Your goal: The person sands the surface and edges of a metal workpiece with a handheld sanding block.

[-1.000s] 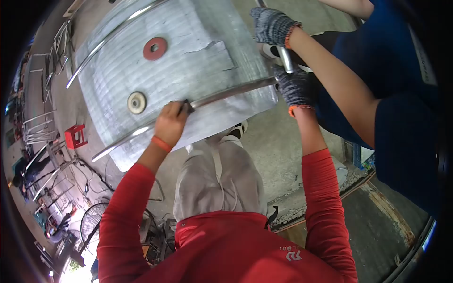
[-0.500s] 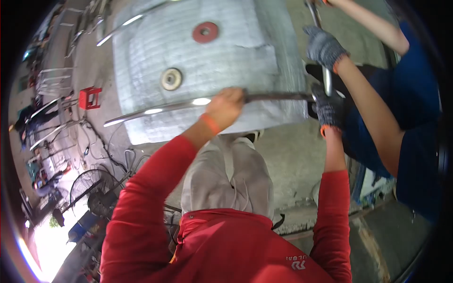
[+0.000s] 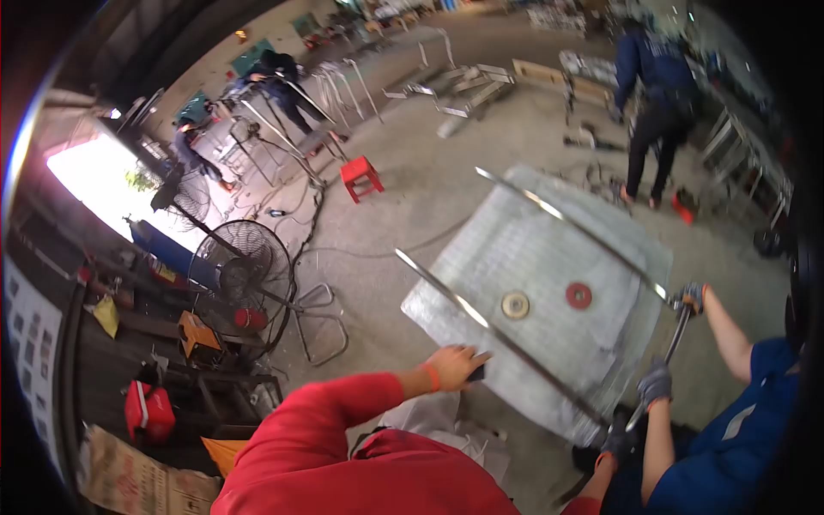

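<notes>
"Starting at the left: changed how?"

"Swung toward the workshop compared with the last frame, taking in more of the floor fan (image 3: 245,266), and with the red stool (image 3: 361,178) now nearer the middle of the view."

"And the left hand (image 3: 455,367)?"

"Off the near tube (image 3: 498,330) now, after being on it in both earlier frames. Held apart, just below in the view, fingers partly bent and lightly closed on a small dark block (image 3: 477,373)."

"Near tube lying where?"

"Across the pale sheet (image 3: 481,249), left end poking past the edge. Beyond it, also on the sheet, the cream disc (image 3: 515,305), then the red disc (image 3: 578,296), and farther off the far tube (image 3: 584,230)."

"Right hand (image 3: 616,442)?"

"Gloved, closed around the near tube's right end, as before. Next to it, a co-worker's gloved hand (image 3: 655,384) on the crossbar (image 3: 674,339), with the other gloved hand (image 3: 691,296) by the far tube's end."

"Hard to make out?"

"Block mostly covered by the left fingers. Right fingers dark and blurred, impossible to count around the tube. Right sleeve (image 3: 585,506) cut off at the bottom edge, co-worker's blue shirt (image 3: 730,438) partly lost in the dark rim."
</notes>
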The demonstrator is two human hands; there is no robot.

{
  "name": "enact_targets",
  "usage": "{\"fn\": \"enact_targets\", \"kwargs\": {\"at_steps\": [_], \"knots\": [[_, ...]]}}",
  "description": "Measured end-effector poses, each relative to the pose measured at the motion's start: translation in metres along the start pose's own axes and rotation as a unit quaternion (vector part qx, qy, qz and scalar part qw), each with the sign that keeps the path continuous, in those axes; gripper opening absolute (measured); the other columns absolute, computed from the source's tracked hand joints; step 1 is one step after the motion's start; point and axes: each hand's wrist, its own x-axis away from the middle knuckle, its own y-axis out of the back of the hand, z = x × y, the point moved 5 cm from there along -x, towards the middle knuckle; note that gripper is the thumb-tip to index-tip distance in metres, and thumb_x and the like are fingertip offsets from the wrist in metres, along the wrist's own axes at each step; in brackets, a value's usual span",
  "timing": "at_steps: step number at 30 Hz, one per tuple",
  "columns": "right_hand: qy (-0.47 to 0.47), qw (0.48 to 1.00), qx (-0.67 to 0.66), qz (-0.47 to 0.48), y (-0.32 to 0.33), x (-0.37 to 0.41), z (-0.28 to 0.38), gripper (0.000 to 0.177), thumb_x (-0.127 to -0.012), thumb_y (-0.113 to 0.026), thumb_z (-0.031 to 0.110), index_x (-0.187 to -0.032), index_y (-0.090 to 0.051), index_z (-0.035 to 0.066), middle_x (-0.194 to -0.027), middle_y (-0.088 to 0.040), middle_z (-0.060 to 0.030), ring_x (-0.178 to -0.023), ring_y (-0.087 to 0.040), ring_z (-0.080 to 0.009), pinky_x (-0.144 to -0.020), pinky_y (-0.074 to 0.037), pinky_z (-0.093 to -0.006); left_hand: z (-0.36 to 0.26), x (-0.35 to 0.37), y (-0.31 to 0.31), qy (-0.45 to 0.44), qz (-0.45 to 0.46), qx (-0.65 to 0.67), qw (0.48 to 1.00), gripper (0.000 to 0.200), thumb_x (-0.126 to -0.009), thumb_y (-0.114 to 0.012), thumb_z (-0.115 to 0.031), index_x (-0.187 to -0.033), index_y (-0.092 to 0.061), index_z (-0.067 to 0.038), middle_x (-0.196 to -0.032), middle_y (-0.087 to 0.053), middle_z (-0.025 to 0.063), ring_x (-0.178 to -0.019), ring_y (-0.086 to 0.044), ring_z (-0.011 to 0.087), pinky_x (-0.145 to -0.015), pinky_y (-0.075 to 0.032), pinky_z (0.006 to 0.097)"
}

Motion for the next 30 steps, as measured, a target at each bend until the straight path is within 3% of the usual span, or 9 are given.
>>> {"fn": "enact_targets", "kwargs": {"at_steps": [1, 2, 3, 6, 8, 14, 16, 22, 30], "knots": [[0.000, 1.000, 0.003, 0.005, -0.001, 0.002, 0.005, 0.048, -0.084, -0.072, 0.047, -0.077, -0.065, 0.000, -0.067, -0.062, -0.0094, -0.056, -0.054, -0.0205, -0.057, -0.046, -0.0376, 0.018, 0.025, -0.003, 0.087, 0.042, -0.013, 0.995, 0.073, -0.071, -0.079, -0.032, -0.136, -0.051, -0.013, -0.111, -0.063, 0.0134, -0.104, -0.063, 0.0313, -0.089, -0.052, 0.0429], [0.001, 1.000, 0.009, 0.008, -0.003, 0.003, 0.011, 0.048, -0.084, -0.072, 0.047, -0.077, -0.065, 0.000, -0.067, -0.062, -0.0094, -0.056, -0.054, -0.0206, -0.056, -0.046, -0.0377, 0.052, 0.054, -0.033, 0.116, 0.006, -0.022, 0.993, 0.046, -0.079, -0.070, -0.031, -0.120, -0.062, -0.011, -0.114, -0.065, 0.0128, -0.104, -0.065, 0.0319, -0.090, -0.052, 0.0442], [0.005, 1.000, 0.011, 0.009, -0.005, 0.004, 0.016, 0.048, -0.084, -0.071, 0.047, -0.077, -0.065, 0.000, -0.067, -0.062, -0.0095, -0.056, -0.054, -0.0206, -0.056, -0.046, -0.0377, 0.069, 0.086, -0.027, 0.244, 0.066, 0.017, 0.967, 0.032, -0.080, -0.069, -0.028, -0.108, -0.068, -0.014, -0.115, -0.068, 0.0107, -0.105, -0.066, 0.0298, -0.091, -0.051, 0.0445], [0.017, 0.999, 0.025, 0.016, -0.010, 0.007, 0.027, 0.047, -0.084, -0.071, 0.046, -0.077, -0.066, 0.000, -0.066, -0.062, -0.0096, -0.055, -0.054, -0.0206, -0.056, -0.046, -0.0379, 0.126, 0.210, -0.075, 0.508, 0.087, 0.097, 0.851, 0.036, -0.083, -0.067, -0.038, -0.113, -0.071, -0.017, -0.113, -0.071, 0.0102, -0.105, -0.067, 0.0291, -0.089, -0.053, 0.0426], [0.028, 0.999, 0.032, 0.022, -0.011, 0.007, 0.033, 0.047, -0.084, -0.071, 0.046, -0.077, -0.066, 0.000, -0.065, -0.062, -0.0096, -0.055, -0.055, -0.0206, -0.056, -0.046, -0.0379, 0.142, 0.295, -0.131, 0.606, 0.152, 0.129, 0.770, 0.039, -0.084, -0.064, -0.038, -0.115, -0.071, -0.015, -0.117, -0.069, 0.0127, -0.108, -0.066, 0.0323, -0.091, -0.053, 0.0452], [0.032, 0.998, 0.035, 0.036, -0.019, 0.013, 0.036, 0.045, -0.084, -0.070, 0.045, -0.077, -0.066, 0.001, -0.064, -0.062, -0.0099, -0.054, -0.055, -0.0206, -0.055, -0.046, -0.0382, 0.113, 0.353, -0.174, 0.617, 0.186, 0.156, 0.748, 0.040, -0.083, -0.063, -0.037, -0.112, -0.071, -0.011, -0.119, -0.067, 0.0172, -0.109, -0.065, 0.0349, -0.092, -0.053, 0.0442], [0.036, 0.998, 0.037, 0.043, -0.022, 0.016, 0.039, 0.045, -0.084, -0.070, 0.045, -0.077, -0.066, 0.001, -0.064, -0.062, -0.0099, -0.054, -0.055, -0.0206, -0.055, -0.046, -0.0383, 0.113, 0.322, -0.162, 0.596, 0.080, 0.198, 0.774, 0.044, -0.083, -0.063, -0.039, -0.114, -0.069, -0.009, -0.117, -0.067, 0.0195, -0.110, -0.064, 0.0365, -0.093, -0.053, 0.0436], [0.040, 0.997, 0.039, 0.055, -0.026, 0.026, 0.038, 0.044, -0.085, -0.070, 0.044, -0.076, -0.067, 0.001, -0.062, -0.062, -0.0102, -0.053, -0.055, -0.0207, -0.054, -0.045, -0.0386, 0.115, 0.199, -0.047, 0.476, -0.060, 0.108, 0.871, 0.042, -0.082, -0.063, -0.034, -0.115, -0.067, -0.008, -0.111, -0.068, 0.0199, -0.105, -0.065, 0.0371, -0.090, -0.053, 0.0459], [0.047, 0.996, 0.034, 0.066, -0.029, 0.038, 0.041, 0.043, -0.085, -0.069, 0.043, -0.076, -0.067, 0.002, -0.061, -0.062, -0.0105, -0.052, -0.056, -0.0207, -0.054, -0.045, -0.0389, 0.104, 0.170, -0.026, 0.395, -0.084, 0.170, 0.899, 0.029, -0.090, -0.059, -0.032, -0.107, -0.070, -0.012, -0.101, -0.069, 0.0206, -0.096, -0.066, 0.0373, -0.085, -0.052, 0.0466]]}}
